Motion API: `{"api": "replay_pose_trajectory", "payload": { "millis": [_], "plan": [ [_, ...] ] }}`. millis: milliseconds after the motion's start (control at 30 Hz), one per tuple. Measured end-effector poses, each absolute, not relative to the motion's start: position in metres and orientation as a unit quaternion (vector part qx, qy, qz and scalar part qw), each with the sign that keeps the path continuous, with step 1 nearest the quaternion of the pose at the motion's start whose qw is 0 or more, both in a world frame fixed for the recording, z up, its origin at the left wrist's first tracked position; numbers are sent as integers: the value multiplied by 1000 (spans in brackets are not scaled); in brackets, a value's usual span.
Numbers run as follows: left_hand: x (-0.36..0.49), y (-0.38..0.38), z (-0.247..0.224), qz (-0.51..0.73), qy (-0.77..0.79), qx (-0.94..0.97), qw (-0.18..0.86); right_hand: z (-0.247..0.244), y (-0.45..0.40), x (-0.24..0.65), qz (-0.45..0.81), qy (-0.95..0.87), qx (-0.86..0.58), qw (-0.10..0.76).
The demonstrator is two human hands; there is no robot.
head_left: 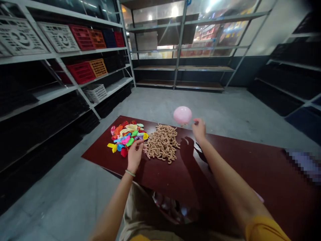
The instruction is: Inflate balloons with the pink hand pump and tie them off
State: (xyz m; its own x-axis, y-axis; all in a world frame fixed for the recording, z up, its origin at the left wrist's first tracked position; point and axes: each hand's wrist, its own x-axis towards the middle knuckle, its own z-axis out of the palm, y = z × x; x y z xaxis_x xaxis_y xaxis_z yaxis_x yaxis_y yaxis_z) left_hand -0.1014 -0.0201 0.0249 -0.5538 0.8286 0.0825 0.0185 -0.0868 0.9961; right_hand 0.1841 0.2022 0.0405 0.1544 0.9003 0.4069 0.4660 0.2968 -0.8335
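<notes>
Spotting a pink balloon [182, 114], blown up and apparently up in the air, around the far edge of the dark red counter [240, 164]. Can't judge its height from this angle.

Lies just to the left of the right hand [199, 129], level with the fingertips or slightly farther out, with a narrow gap in between. So, way nearer to the right hand than to the left hand [135, 154]. Looks roundish, so no real long axis to go by, but seems to have its neck pointing down, toward the counter.

Can make out bent fingers close together on the right hand, on the side facing the balloon. Can't tell about a pinch on anything thin, though. Same deal with the left hand: thumb and fingers close together, low over the counter, right at the left side of a heap of brown curly pieces [163, 142]. Can't tell about anything between those fingertips either.

Also got a pile of limp colorful balloons [129, 135] toward the far left corner, just beside the brown heap. Plus something dark under the right forearm, too murky to name.
</notes>
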Motion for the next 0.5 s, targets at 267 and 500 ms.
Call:
{"api": "replay_pose_trajectory", "payload": {
  "millis": [267, 500],
  "plan": [
    [-159, -32, 23, 640, 645, 315, 274, 44, 123, 67, 203, -829, -385, 352],
    [-122, -42, 19, 644, 594, 283, 390, 45, 99, -26, 153, -880, -378, 245]
  ]
}}
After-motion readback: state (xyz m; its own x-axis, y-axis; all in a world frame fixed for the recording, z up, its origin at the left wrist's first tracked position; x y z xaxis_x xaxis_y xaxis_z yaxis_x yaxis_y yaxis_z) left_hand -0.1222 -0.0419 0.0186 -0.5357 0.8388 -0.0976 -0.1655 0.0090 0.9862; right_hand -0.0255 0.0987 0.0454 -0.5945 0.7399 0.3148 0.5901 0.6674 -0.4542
